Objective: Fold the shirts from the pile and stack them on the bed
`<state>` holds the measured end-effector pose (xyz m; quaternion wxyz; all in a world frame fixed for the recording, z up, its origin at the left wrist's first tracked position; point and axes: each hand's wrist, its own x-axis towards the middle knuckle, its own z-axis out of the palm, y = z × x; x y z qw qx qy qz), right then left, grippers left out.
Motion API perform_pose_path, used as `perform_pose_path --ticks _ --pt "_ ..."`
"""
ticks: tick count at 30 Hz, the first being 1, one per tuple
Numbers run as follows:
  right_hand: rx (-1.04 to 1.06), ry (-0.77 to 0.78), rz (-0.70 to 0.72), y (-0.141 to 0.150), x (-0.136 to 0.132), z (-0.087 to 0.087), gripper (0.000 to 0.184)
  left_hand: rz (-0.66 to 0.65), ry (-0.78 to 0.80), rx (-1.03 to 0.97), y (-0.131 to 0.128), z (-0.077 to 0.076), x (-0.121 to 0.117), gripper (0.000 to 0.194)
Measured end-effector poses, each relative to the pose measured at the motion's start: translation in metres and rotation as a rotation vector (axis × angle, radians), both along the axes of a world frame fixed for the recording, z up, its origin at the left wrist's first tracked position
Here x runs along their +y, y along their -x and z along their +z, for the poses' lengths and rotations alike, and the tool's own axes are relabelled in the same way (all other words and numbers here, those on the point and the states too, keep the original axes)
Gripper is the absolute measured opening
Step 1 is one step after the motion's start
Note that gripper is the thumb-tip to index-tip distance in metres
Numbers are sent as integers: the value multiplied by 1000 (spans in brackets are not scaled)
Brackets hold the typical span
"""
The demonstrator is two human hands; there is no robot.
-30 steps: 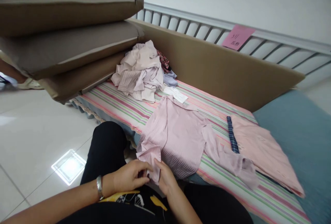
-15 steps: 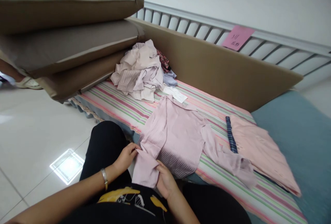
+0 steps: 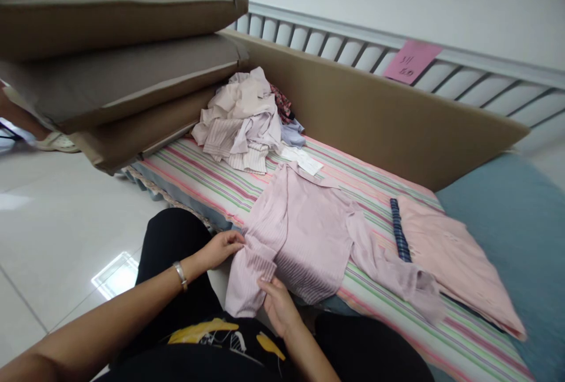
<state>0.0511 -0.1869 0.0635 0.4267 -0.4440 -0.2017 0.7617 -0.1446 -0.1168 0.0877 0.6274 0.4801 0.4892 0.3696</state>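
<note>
A pale pink striped shirt (image 3: 304,235) lies face down on the striped sheet (image 3: 198,176), its left sleeve hanging over the near edge. My left hand (image 3: 223,246) pinches that sleeve near the shoulder at the bed's edge. My right hand (image 3: 276,299) grips the sleeve's cuff end lower down, fingers closed on the cloth. The other sleeve (image 3: 397,273) stretches out to the right across the sheet.
A heap of crumpled shirts (image 3: 242,123) sits at the far left of the bed. A folded pink garment (image 3: 459,258) with a dark blue checked strip (image 3: 399,235) lies right. Stacked brown cushions (image 3: 115,52) overhang the left; a tan board (image 3: 375,111) and white railing stand behind.
My hands have moved apart along the sleeve: the left went up to the bed's edge, the right stayed low, and the sleeve has been drawn out flatter.
</note>
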Motion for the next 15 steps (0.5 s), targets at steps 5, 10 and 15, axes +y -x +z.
perform_pose_path --ticks 5,10,15 --pt "-13 15 -32 -1 -1 -2 38 298 376 -20 -2 -26 -19 55" --pt "-19 7 -59 2 -2 -10 40 47 595 -265 -11 -37 -51 62" --pt "-81 -38 -34 6 -4 -29 45 13 418 -226 -22 -59 -36 51"
